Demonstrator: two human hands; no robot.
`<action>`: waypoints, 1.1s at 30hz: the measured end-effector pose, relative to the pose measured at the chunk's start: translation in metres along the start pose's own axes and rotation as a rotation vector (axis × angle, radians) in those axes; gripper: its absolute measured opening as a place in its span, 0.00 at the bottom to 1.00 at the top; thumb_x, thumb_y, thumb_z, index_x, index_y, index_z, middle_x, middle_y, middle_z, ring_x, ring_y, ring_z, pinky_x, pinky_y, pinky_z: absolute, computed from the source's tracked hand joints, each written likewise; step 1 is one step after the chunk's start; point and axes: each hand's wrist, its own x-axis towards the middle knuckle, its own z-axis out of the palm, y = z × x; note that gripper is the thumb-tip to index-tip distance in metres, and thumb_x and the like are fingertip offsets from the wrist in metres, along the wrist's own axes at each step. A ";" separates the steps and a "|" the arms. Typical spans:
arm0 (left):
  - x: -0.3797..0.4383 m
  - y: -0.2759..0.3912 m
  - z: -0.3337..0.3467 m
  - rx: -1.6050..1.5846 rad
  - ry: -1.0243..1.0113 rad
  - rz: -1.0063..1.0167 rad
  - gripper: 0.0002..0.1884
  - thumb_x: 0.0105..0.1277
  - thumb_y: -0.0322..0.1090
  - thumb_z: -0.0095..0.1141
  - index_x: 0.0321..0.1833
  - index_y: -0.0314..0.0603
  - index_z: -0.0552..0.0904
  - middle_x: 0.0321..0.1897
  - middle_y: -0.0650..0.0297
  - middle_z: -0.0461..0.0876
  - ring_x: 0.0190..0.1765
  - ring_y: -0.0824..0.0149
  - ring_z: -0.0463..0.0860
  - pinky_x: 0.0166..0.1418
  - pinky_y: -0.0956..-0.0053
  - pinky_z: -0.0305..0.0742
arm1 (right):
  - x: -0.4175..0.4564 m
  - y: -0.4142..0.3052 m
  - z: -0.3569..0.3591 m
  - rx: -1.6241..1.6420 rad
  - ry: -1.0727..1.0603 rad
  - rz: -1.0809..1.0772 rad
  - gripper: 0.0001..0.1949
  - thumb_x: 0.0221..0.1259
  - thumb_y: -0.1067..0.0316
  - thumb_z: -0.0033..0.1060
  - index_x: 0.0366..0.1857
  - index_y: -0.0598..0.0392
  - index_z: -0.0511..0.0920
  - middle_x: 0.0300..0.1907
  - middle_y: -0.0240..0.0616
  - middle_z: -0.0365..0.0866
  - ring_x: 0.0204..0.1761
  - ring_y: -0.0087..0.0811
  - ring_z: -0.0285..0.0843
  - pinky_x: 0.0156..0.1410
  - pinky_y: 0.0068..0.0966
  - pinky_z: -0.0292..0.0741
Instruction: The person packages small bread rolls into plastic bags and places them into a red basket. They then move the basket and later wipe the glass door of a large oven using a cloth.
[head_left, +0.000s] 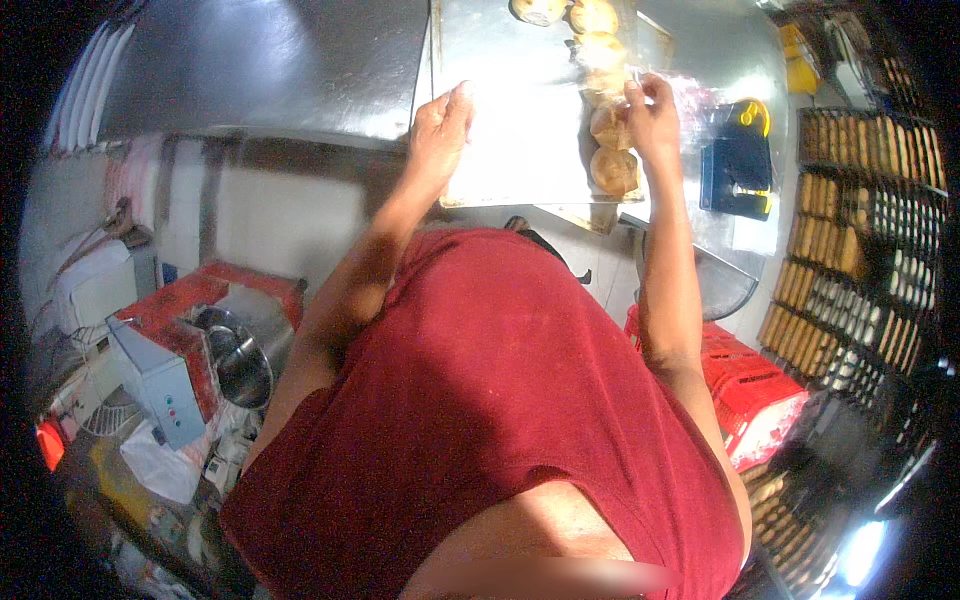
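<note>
A pale, brightly lit tray (517, 150) lies on a metal table in front of me, its near edge close to my body. Along its right side runs a column of round baked buns (615, 171). Clear plastic film (626, 67) seems to cover some of the buns; glare blurs it. My right hand (654, 112) is at the right of the column with thumb and fingers bent towards the film; whether it pinches the film cannot be told. Over the tray's left edge is my left hand (444, 124), its fingers close together; whether it grips the edge is unclear.
A dark blue box-like thing with yellow parts (739, 169) stands on the table (300, 67) to the right. Racks of long bread (870, 150) fill the far right, above red plastic crates (742, 382). At lower left is a red and grey machine with a metal bowl (236, 356).
</note>
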 end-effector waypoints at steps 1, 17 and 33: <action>0.003 0.004 0.002 0.081 0.046 0.110 0.16 0.82 0.48 0.56 0.41 0.44 0.80 0.28 0.71 0.76 0.29 0.75 0.75 0.34 0.79 0.74 | -0.005 -0.018 0.001 -0.070 0.076 -0.149 0.23 0.69 0.59 0.69 0.61 0.63 0.77 0.52 0.49 0.85 0.47 0.37 0.85 0.57 0.37 0.81; -0.022 0.048 0.036 0.214 -0.146 0.323 0.09 0.68 0.23 0.68 0.50 0.35 0.85 0.41 0.66 0.82 0.39 0.74 0.80 0.50 0.77 0.80 | -0.074 -0.070 -0.013 0.472 -0.544 0.014 0.07 0.70 0.67 0.66 0.41 0.59 0.83 0.32 0.28 0.83 0.35 0.21 0.78 0.44 0.23 0.77; 0.011 0.065 -0.004 1.242 -0.739 0.566 0.28 0.60 0.19 0.52 0.66 0.35 0.82 0.66 0.42 0.79 0.68 0.44 0.80 0.74 0.59 0.74 | -0.092 -0.040 -0.029 -0.055 -0.424 -0.009 0.19 0.66 0.60 0.72 0.56 0.59 0.82 0.45 0.45 0.86 0.48 0.35 0.84 0.56 0.35 0.80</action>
